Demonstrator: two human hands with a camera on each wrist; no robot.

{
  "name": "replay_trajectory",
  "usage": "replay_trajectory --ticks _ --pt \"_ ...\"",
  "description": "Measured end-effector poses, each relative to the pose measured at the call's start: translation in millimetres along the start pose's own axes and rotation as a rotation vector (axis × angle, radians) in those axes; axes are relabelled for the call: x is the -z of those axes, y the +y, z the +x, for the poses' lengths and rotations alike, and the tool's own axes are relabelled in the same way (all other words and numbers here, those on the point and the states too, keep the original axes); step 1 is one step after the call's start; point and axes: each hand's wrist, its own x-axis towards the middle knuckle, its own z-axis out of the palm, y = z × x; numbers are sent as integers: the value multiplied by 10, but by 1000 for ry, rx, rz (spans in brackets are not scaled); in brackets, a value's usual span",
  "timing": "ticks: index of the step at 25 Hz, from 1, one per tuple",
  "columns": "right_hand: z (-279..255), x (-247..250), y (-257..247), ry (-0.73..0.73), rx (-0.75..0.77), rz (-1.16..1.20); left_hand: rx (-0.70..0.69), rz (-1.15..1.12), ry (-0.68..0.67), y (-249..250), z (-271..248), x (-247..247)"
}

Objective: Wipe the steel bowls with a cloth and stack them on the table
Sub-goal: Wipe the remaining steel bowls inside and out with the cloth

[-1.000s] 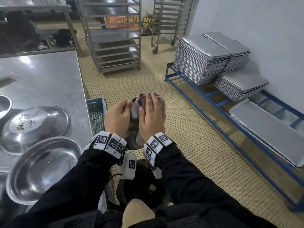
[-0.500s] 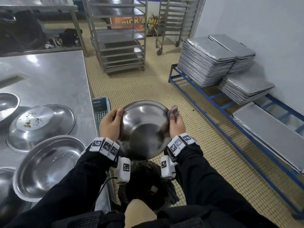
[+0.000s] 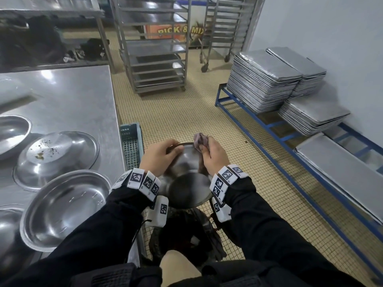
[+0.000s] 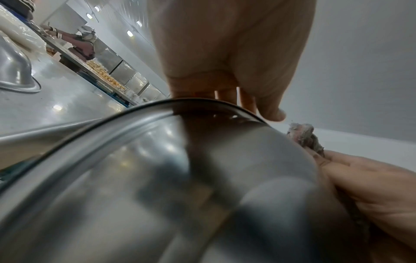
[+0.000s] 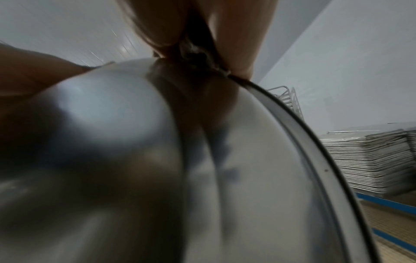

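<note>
Head view: the left hand's [image 3: 159, 157] fingers are curled over the far rim of a steel bowl [image 3: 186, 183], and a purple cloth [image 3: 200, 140] is pinched against it by the right hand [image 3: 214, 157]. The bowl is held tilted over the floor, with the steel table [image 3: 68, 100] and its other bowls [image 3: 62, 208] at nine o'clock.

held bowl [image 3: 187, 179] motion-blurred; cloth [image 3: 200, 140] mostly hidden inside right hand [image 3: 214, 156]

We are seeing stacks of metal baking trays [image 3: 263, 79] sitting on a low blue rack [image 3: 259, 129] at the right of the frame, against a pale wall [image 3: 323, 27]. Two wheeled tray trolleys [image 3: 153, 52] are standing at upper centre on the beige tiled floor [image 3: 186, 112]. A green plastic crate [image 3: 131, 141] is sitting left of centre.
</note>
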Motion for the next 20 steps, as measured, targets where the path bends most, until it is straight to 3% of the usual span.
replay_trajectory --ticks 4,7,10,16,20 --pt "-34 -20 -58 61 16 63 -13 46 52 48 75 28" --pt "-64 30 -97 228 -23 181 13 26 99 74 71 31" --pt "-143 11 -120 360 37 163 73 -29 135 113 59 8" --pt "-330 -270 -240 308 174 -158 59 -91 174 261 15 -18" --pt "-255 -163 -168 317 28 -78 71 -58 219 239 -28 18"
